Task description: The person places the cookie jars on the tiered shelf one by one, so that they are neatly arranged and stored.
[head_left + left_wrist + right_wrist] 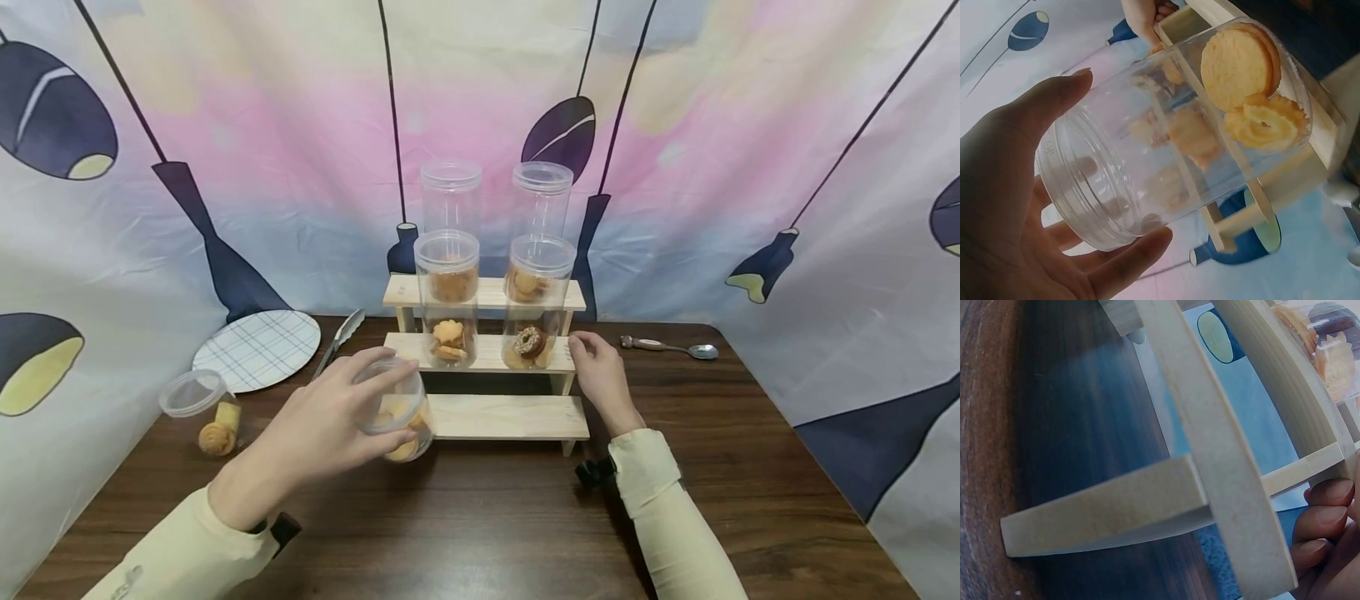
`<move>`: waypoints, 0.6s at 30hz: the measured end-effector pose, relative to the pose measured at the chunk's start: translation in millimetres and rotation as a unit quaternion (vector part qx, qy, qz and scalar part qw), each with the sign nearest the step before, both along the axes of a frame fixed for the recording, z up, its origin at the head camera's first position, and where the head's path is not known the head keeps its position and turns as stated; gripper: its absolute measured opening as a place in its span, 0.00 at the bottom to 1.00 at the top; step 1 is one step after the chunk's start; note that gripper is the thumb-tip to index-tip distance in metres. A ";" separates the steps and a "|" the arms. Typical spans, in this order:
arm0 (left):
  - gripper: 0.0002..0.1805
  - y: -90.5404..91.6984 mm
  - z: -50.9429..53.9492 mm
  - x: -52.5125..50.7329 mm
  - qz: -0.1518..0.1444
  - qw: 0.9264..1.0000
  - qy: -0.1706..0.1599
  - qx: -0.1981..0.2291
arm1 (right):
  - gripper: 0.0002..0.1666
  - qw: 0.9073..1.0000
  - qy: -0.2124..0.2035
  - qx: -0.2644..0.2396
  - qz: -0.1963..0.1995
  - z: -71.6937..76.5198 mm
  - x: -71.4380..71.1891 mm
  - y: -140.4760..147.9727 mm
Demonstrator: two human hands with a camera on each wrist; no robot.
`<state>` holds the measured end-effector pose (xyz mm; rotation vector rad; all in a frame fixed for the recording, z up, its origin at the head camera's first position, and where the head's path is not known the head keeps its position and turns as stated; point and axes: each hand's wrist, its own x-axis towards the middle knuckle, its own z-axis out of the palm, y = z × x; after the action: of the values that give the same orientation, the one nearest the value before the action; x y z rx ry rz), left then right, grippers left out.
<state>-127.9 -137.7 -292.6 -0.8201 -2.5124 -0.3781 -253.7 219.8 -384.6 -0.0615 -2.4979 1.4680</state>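
Note:
My left hand (318,425) grips a clear plastic jar (414,421) by its lid, thumb on one side and fingers on the other. Round cookies (1239,65) lie at the bottom of that jar. It is in front of the left end of a three-step wooden rack (510,417), tilted in the head view; whether its base touches anything I cannot tell. My right hand (606,383) holds the right end of the rack's middle step, its fingers (1329,515) bent at the wood. Part of this hand is cut off in the right wrist view.
Two cookie jars stand on the middle step, one with a chocolate ring (529,342); two more stand behind on the top step. At left are another jar (193,394) with pastries, a checked plate (258,346) and tongs (341,337). A spoon (667,346) lies at right.

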 end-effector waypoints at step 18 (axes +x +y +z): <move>0.38 41.2 -2.5 -22.4 -0.060 0.998 0.004 0.009 | 0.28 1.000 -0.005 -0.012 0.005 2.1 -0.7 0.7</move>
<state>-150.3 -96.5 -295.1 -0.9659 -2.4549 -0.4351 -254.5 220.5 -382.4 -0.0613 -2.4906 1.5059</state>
